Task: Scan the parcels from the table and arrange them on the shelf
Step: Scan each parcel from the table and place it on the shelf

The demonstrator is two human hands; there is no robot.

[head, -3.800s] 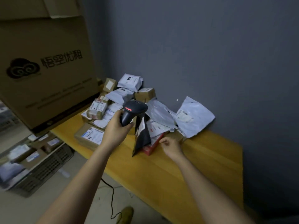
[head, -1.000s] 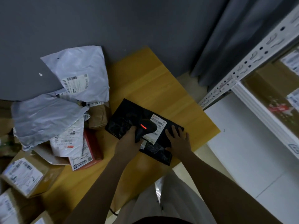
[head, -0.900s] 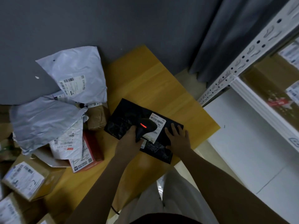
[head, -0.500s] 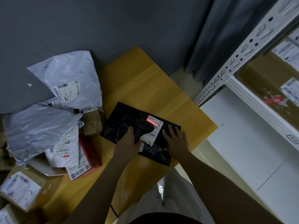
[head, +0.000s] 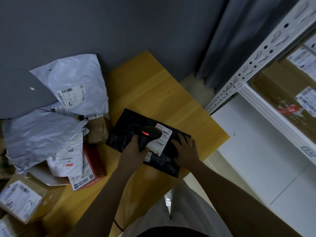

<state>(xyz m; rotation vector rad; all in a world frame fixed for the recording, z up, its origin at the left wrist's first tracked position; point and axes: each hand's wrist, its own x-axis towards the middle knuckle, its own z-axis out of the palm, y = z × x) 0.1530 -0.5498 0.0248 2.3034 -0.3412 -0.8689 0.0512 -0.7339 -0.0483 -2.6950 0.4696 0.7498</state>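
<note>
Yellow wood fills the middle of the view: a table [head: 153, 93] set against a dark grey wall [head: 119, 23], seen from above by the person working at it. Nearest the camera, two bare forearms reach out over its front edge. The left hand [head: 135, 151] has its fingers curled round the handle of a black barcode scanner [head: 148, 135], a red light glowing on the scanner's top, its head poised over the white shipping label [head: 161, 139] of a black plastic parcel [head: 126, 132]. That parcel lies flat on the table near the front right corner. The right hand [head: 185, 151] rests palm down on the parcel's right end, fingers straight and slightly spread, pressing the wrapping flat.

To the left, well apart from the hands, a heap of other parcels crowds the table: brown cartons with white labels [head: 22, 200] at the near edge, a red box [head: 94, 161] under a labelled white mailer, a small taped brown packet [head: 98, 130] just beside the black parcel, and crumpled grey-white poly bags [head: 73, 84] propped against the wall.

To the right stands a white metal shelf [head: 256, 146] with a perforated upright; labelled cardboard boxes [head: 290, 93] sit on an upper level. Behind it a grey curtain [head: 227, 40] hangs to the floor.
</note>
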